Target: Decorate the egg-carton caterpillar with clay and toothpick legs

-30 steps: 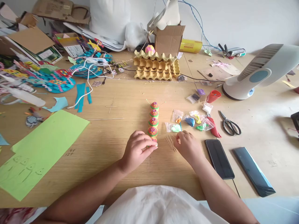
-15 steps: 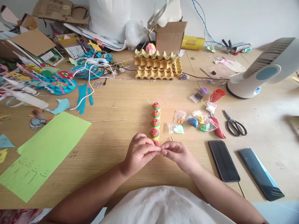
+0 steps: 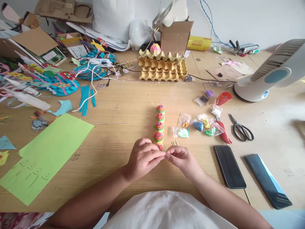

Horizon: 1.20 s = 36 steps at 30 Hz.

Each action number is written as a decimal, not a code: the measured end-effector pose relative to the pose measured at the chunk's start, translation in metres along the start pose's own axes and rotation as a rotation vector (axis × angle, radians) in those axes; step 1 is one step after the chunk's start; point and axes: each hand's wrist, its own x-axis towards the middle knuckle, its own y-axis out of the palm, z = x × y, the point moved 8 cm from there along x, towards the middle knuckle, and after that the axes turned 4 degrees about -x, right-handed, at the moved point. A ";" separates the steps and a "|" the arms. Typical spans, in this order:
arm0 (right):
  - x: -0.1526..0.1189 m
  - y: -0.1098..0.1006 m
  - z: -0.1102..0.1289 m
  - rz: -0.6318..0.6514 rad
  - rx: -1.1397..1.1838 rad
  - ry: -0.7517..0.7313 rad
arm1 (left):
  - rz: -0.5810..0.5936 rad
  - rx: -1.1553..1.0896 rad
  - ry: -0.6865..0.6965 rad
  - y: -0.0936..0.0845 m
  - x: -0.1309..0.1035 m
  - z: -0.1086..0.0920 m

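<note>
A row of domed, red-topped pieces with green rims, joined like a caterpillar [image 3: 159,126], runs up the table's middle, two thin sticks rising from its far end. Over its near end, my left hand [image 3: 145,156] pinches thumb and fingertips together. My right hand [image 3: 182,160] meets it from the right, also in a pinch, the fingertips touching or nearly so. Whatever lies between the fingers is too small to make out. Short wooden sticks [image 3: 174,143] lie just beyond my right hand. Small bags of coloured clay [image 3: 197,125] sit to the right.
Scissors [image 3: 241,128], a black phone [image 3: 230,167] and a dark glossy case [image 3: 268,181] lie right, below a white fan [image 3: 269,76]. Egg cartons [image 3: 162,65] stand at the back. Green paper [image 3: 47,156], blue crafts and a white cable [image 3: 91,86] are left.
The view has shifted slightly, so things on the table appear a little further right. Both hands remain pinched together near the row's near end, with little visible movement.
</note>
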 end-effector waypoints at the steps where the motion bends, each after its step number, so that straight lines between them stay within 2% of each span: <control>1: 0.000 0.000 0.000 -0.001 -0.007 -0.003 | 0.005 0.009 0.007 0.000 0.000 -0.001; 10: -0.002 0.000 -0.003 -0.014 -0.054 -0.026 | 0.033 0.122 0.075 0.003 -0.005 -0.004; 16: -0.009 -0.001 0.008 -0.086 -0.248 -0.184 | 0.034 0.238 0.115 0.003 -0.008 -0.012; 18: -0.011 0.000 0.018 -0.096 -0.359 -0.258 | 0.025 0.226 0.090 0.002 -0.006 -0.012; 21: -0.012 -0.001 0.028 -0.085 -0.433 -0.319 | -0.012 0.089 -0.014 0.000 -0.001 -0.004; 25: -0.007 -0.005 0.019 -0.011 -0.212 -0.232 | -0.065 -0.132 -0.161 -0.005 0.005 0.008; 29: -0.006 -0.003 0.012 0.073 -0.045 -0.162 | -0.070 -0.235 -0.208 -0.007 0.005 0.012; 32: -0.009 0.003 0.016 0.147 -0.024 -0.209 | -0.064 -0.262 -0.209 -0.006 0.004 0.013; 36: -0.015 0.009 0.027 0.230 -0.051 -0.361 | -0.068 -0.266 -0.224 -0.005 0.001 0.014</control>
